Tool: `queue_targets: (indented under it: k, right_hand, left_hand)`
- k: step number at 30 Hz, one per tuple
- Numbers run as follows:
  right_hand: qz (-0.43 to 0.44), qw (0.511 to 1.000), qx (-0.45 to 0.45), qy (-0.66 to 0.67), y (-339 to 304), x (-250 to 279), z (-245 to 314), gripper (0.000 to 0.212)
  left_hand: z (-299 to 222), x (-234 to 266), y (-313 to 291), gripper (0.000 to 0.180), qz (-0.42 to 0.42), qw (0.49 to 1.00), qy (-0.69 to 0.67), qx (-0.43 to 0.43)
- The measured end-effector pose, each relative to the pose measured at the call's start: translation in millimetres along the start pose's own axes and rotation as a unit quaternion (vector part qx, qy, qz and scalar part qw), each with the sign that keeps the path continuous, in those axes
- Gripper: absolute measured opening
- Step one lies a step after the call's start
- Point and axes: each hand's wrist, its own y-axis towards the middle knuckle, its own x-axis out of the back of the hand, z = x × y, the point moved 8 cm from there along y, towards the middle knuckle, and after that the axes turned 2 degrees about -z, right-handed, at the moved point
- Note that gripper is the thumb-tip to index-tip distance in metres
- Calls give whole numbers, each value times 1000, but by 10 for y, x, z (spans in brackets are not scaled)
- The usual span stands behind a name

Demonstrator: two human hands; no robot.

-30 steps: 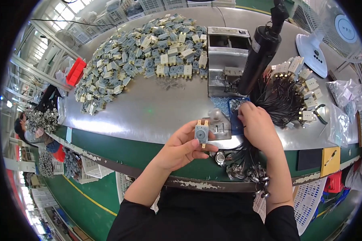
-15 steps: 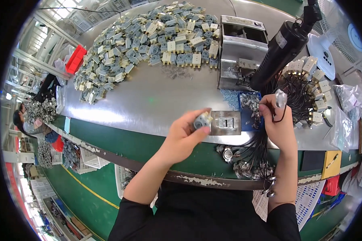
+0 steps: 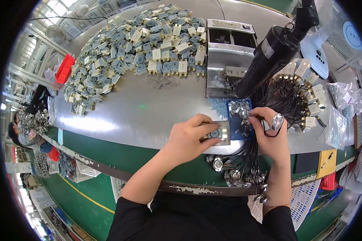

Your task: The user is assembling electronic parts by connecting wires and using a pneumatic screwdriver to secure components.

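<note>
My left hand (image 3: 184,138) grips a small grey switch block (image 3: 216,133) with brass terminals between thumb and fingers. The block lies on a metal fixture plate (image 3: 227,141), covering its middle. My right hand (image 3: 272,142) has thumb and forefinger pinched at the right edge of a blue tray (image 3: 238,131) of small metal pieces. What sits between those fingertips is too small to make out. A silver round metal part (image 3: 277,121) on a black wire hangs over the back of that hand.
Behind the hands stands a metal machine (image 3: 225,60) with a black cylindrical driver (image 3: 265,56) leaning beside it. A large pile of switch blocks (image 3: 136,44) covers the back left. Blue screws (image 3: 218,107) lie by the tray. Black-wired metal parts (image 3: 245,176) hang at the table's front edge.
My left hand has brought the switch block rightward and down onto the fixture plate. My right hand has come down slightly at the tray's edge. The whole view has shifted a little.
</note>
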Motion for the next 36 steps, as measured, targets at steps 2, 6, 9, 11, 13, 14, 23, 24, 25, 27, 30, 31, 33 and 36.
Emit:
queue_targets:
  k: [2, 6, 9, 11, 13, 14, 23, 24, 25, 27, 30, 31, 33, 36]
  right_hand:
    - [-52, 998, -8, 43, -1, 25, 5, 15]
    - [-51, 997, 9, 49, 50, -45, 85, 14]
    - [-11, 998, 56, 14, 37, -69, 147, 17]
    - [-9, 997, 70, 8, 11, -48, 177, 17]
    - [-14, 998, 61, -1, -14, -68, 215, 17]
    - [-12, 998, 64, 2, -18, -85, 228, 17]
    - [-18, 996, 85, 14, -32, -106, 252, 16]
    - [-20, 996, 85, 13, -33, -101, 256, 16]
    - [-22, 996, 86, 16, -40, -98, 265, 16]
    - [-26, 996, 86, 19, -58, -67, 265, 16]
    - [4, 989, 136, 51, -105, -44, 326, 10]
    - [15, 984, 145, 103, -111, -36, 334, 9]
    - [23, 972, 120, 199, -146, -37, 253, 34]
    - [51, 968, 58, 240, -38, -34, 241, 45]
  left_hand:
    - [-6, 17, 29, 34, 2, 1000, 5, -3]
    - [4, 45, -18, 35, -28, 998, 37, -39]
    - [34, 72, -44, 35, -23, 999, -14, -24]
    - [165, 314, -5, 34, -79, 995, -27, 47]
    - [438, 690, -35, 30, -194, 973, 2, 126]
    - [585, 858, 0, 27, -209, 964, 52, 156]
    - [1127, 1066, 241, 11, -99, 949, 294, 65]
    - [1164, 1034, 264, 10, -82, 948, 296, 77]
    - [1163, 1032, 277, 10, -82, 949, 296, 76]
    - [1134, 998, 298, 12, -57, 949, 305, 52]
    - [1061, 964, 326, 20, -3, 947, 322, 13]
    - [1041, 981, 312, 20, 0, 947, 320, 10]
    - [1027, 1037, 265, 20, -8, 969, 244, 33]
    - [1032, 980, 115, 26, 12, 959, -94, 268]
